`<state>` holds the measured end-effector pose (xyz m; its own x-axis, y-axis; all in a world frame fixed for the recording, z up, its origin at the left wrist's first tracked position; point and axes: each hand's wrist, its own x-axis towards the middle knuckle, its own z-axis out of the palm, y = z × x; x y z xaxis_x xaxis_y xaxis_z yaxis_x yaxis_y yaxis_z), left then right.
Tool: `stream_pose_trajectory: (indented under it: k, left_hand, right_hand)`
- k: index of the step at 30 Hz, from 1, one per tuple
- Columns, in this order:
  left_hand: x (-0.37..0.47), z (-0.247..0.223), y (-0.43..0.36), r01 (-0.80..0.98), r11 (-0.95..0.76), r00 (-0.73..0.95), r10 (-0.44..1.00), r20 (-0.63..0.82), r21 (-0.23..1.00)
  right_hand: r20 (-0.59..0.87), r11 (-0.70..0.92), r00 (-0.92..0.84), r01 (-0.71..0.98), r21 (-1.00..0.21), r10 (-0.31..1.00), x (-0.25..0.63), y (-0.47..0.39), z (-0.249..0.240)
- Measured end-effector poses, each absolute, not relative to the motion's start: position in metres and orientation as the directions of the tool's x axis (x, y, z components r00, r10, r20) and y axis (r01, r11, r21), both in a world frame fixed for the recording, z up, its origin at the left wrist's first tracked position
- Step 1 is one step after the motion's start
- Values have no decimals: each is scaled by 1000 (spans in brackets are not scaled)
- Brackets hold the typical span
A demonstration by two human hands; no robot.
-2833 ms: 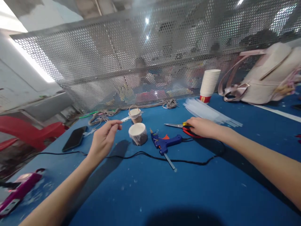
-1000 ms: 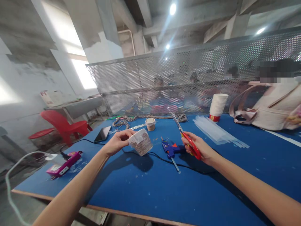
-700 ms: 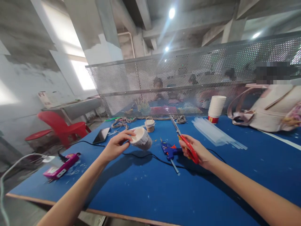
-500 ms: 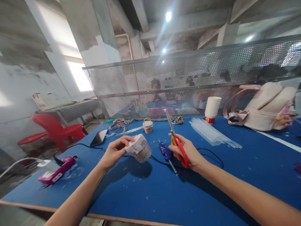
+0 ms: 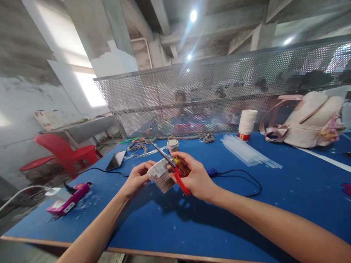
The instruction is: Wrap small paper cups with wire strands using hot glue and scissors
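My left hand (image 5: 139, 178) grips the rim side of a cup (image 5: 161, 178) wrapped in brownish-grey cord, tilted above the blue table. Scissors with red and yellow handles (image 5: 182, 183) are in my right hand (image 5: 197, 178), its fingers wrapped round them. Their blades point up and left across the cup's rim. Whether the blades touch the cup I cannot tell. Behind the hands stands a small lidded cup (image 5: 172, 145). A blue glue gun (image 5: 212, 172) lies mostly hidden behind my right hand.
On the blue table (image 5: 219, 233) are a phone (image 5: 116, 160), a pink power strip (image 5: 68, 200), clear plastic strips (image 5: 248, 150), stacked paper cups (image 5: 247, 124) and a pale backpack (image 5: 309, 126). Cord bundles (image 5: 139, 145) lie before a perforated metal screen (image 5: 164, 102). People sit beyond it.
My right hand has moved left with the scissors, bringing them over the wrapped cup and tilting the blades left. It now covers most of the glue gun. My left hand still holds the cup.
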<state>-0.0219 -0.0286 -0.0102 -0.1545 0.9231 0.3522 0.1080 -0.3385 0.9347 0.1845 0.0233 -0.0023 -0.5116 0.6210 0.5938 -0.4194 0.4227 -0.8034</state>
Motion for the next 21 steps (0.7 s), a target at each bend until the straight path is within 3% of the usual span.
stream_pose_trajectory:
  k: [6, 12, 17, 21]
  left_hand:
    - [-14, -13, -26, 177, -292, -149, 936, 319, 940]
    - [-20, -13, -20, 337, -239, -241, 913, 329, 911]
    - [-32, -5, -19, 507, -168, -313, 878, 362, 845]
    - [-35, -1, -18, 645, -136, -336, 833, 439, 752]
  right_hand:
    - [616, 565, -468, -264, -782, 634, 183, 30, -16]
    - [542, 512, -396, -189, -838, 741, 191, 44, -23]
    - [406, 474, -328, 163, -865, 853, 213, 81, -19]
    - [313, 418, -288, 457, -786, 905, 241, 120, -24]
